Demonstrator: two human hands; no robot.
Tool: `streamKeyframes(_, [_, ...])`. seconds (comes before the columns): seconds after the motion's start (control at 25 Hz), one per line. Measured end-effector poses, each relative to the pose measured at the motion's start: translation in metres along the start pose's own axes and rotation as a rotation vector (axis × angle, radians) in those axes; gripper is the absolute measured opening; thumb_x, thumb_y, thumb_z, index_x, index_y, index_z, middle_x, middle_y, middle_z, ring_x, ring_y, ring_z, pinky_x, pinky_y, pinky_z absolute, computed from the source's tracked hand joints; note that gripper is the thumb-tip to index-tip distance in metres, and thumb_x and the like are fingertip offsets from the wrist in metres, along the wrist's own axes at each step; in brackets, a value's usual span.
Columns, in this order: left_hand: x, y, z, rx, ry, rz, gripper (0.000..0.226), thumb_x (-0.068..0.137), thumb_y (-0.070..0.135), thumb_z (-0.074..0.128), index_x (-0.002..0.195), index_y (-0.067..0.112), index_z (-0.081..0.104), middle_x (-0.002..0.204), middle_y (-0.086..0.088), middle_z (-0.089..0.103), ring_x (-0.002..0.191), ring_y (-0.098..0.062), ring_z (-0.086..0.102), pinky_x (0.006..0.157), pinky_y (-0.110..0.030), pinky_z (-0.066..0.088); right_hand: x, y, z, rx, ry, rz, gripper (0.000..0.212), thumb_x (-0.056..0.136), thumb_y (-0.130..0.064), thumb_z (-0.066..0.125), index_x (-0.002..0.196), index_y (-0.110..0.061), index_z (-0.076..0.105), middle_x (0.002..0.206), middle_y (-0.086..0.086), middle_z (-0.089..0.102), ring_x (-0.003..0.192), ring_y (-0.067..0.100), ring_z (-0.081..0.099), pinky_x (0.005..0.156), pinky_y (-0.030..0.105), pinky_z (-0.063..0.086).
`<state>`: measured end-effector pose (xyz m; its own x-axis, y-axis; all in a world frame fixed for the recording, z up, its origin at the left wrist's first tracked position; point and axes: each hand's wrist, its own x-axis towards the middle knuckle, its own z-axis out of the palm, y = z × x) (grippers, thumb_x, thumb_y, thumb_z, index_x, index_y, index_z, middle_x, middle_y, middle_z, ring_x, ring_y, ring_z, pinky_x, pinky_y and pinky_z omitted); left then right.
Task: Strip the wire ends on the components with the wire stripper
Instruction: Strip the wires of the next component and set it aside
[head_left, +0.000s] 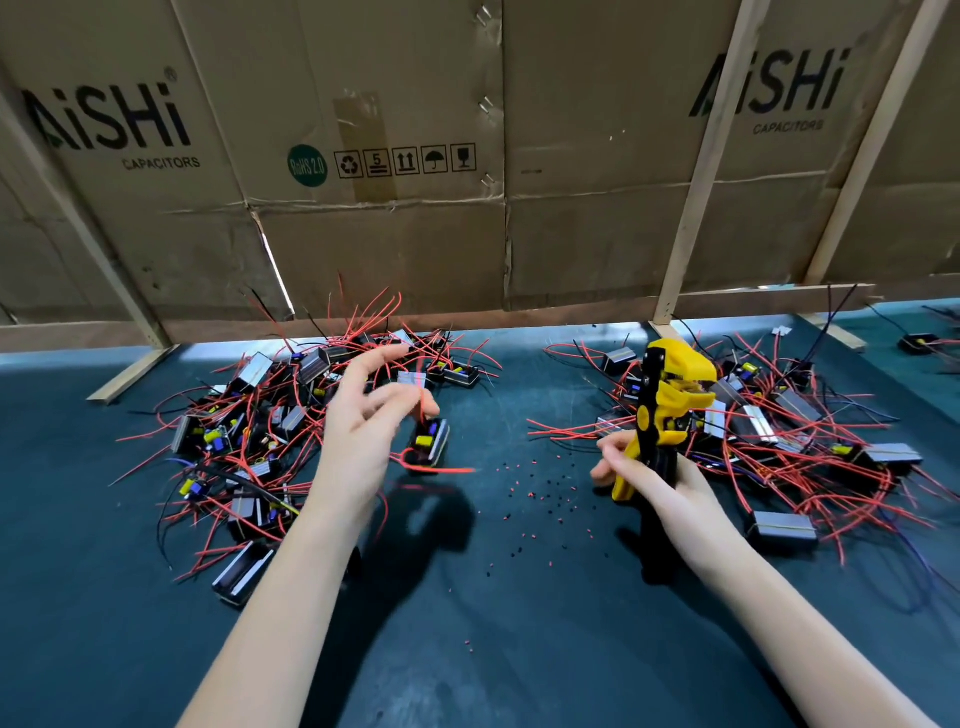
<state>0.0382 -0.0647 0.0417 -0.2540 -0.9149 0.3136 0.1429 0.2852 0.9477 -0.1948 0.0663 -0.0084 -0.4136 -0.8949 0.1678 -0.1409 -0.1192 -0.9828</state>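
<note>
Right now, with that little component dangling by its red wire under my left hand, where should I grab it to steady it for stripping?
Probably by the black body of the component, pinching its two long side faces from above. It hangs tilted below the left hand, held only by a red wire. That leaves the loose wire ends free for the wire stripper in the right hand.

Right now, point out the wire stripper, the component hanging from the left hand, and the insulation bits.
wire stripper (675, 387): head view, yellow head.
component (434, 441): head view, its open face.
insulation bits (540, 486): head view, middle of the scatter.
</note>
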Motion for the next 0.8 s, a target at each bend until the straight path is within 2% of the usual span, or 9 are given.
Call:
streamKeyframes(0.08, [-0.003,-0.002,0.005,0.021,-0.192,-0.172,0.034,0.093,-0.001,0.054,0.125,0.011,0.053,0.071,-0.005,0.069,0.062,-0.008,0.059,0.063,-0.018,0.044,0.0,0.002,0.001,-0.042,-0.036,-0.023,0.036,0.075,-0.046,0.07,0.085,-0.012,0.064,0.083,0.013,0.068,0.084,0.029,0.064,0.082,0.04,0.048])
streamKeyframes(0.12, [-0.006,-0.003,0.007,0.101,-0.305,-0.239,0.031,0.093,0.001,0.056,0.122,0.01,0.055,0.072,-0.005,0.071,0.066,-0.01,0.06,0.066,-0.023,0.042,0.0,0.003,0.001,-0.068,-0.026,-0.061,0.04,0.076,-0.044,0.069,0.082,-0.006,0.061,0.078,0.017,0.064,0.081,0.035,0.059,0.081,0.044,0.046])
streamKeyframes(0.16, [-0.008,-0.005,0.009,0.175,-0.413,-0.293,0.023,0.093,0.004,0.057,0.116,0.009,0.06,0.074,-0.005,0.072,0.07,-0.012,0.061,0.066,-0.025,0.039,-0.001,0.003,0.001,-0.124,-0.001,-0.104,0.044,0.077,-0.045,0.069,0.079,-0.003,0.057,0.073,0.018,0.059,0.075,0.035,0.055,0.077,0.042,0.045])
streamKeyframes(0.24, [-0.013,-0.008,0.013,0.243,-0.548,-0.351,0.009,0.093,0.01,0.061,0.099,0.007,0.067,0.076,-0.007,0.074,0.071,-0.011,0.06,0.063,-0.021,0.038,-0.002,0.003,0.0,-0.337,0.082,-0.169,0.051,0.079,-0.055,0.071,0.072,-0.008,0.053,0.066,0.011,0.052,0.061,0.018,0.045,0.066,0.034,0.039])
streamKeyframes(0.32, [-0.016,-0.008,0.016,0.241,-0.565,-0.356,0.008,0.092,0.013,0.064,0.087,0.008,0.068,0.072,-0.008,0.073,0.063,-0.008,0.058,0.057,-0.015,0.038,-0.001,0.002,-0.004,-0.561,0.188,-0.239,0.045,0.076,-0.056,0.074,0.066,-0.021,0.048,0.058,-0.005,0.049,0.056,0.008,0.042,0.057,0.025,0.033])
streamKeyframes(0.4, [-0.017,-0.007,0.018,0.221,-0.551,-0.337,0.009,0.09,0.014,0.067,0.083,0.009,0.068,0.068,-0.007,0.072,0.059,-0.009,0.057,0.056,-0.011,0.039,-0.001,0.001,-0.006,-0.806,0.279,-0.317,0.042,0.073,-0.048,0.079,0.066,-0.025,0.044,0.057,-0.011,0.05,0.058,0.009,0.047,0.059,0.03,0.034])
streamKeyframes(0.52, [-0.017,-0.005,0.017,0.217,-0.545,-0.278,0.01,0.089,0.014,0.069,0.08,0.014,0.073,0.067,-0.005,0.07,0.058,-0.008,0.056,0.058,-0.009,0.041,0.002,0.006,-0.009,-1.111,0.361,-0.356,0.047,0.07,-0.052,0.078,0.072,-0.019,0.045,0.067,-0.004,0.054,0.072,0.029,0.057,0.067,0.039,0.036])
streamKeyframes(0.64, [-0.016,-0.004,0.016,0.19,-0.54,-0.269,0.012,0.088,0.008,0.069,0.079,0.014,0.073,0.067,-0.005,0.07,0.056,-0.008,0.054,0.057,-0.012,0.043,0.004,0.01,-0.012,-1.216,0.412,-0.303,0.049,0.068,-0.057,0.076,0.076,-0.016,0.05,0.071,0.001,0.058,0.075,0.031,0.059,0.069,0.039,0.034])
streamKeyframes(0.8, [-0.018,-0.006,0.019,0.172,-0.528,-0.27,0.008,0.087,0.001,0.068,0.088,0.008,0.071,0.07,-0.008,0.072,0.055,-0.006,0.057,0.056,-0.018,0.048,0.005,0.011,-0.012,-1.253,0.461,-0.31,0.051,0.065,-0.056,0.078,0.077,-0.013,0.053,0.07,0.003,0.058,0.072,0.032,0.058,0.068,0.039,0.034])
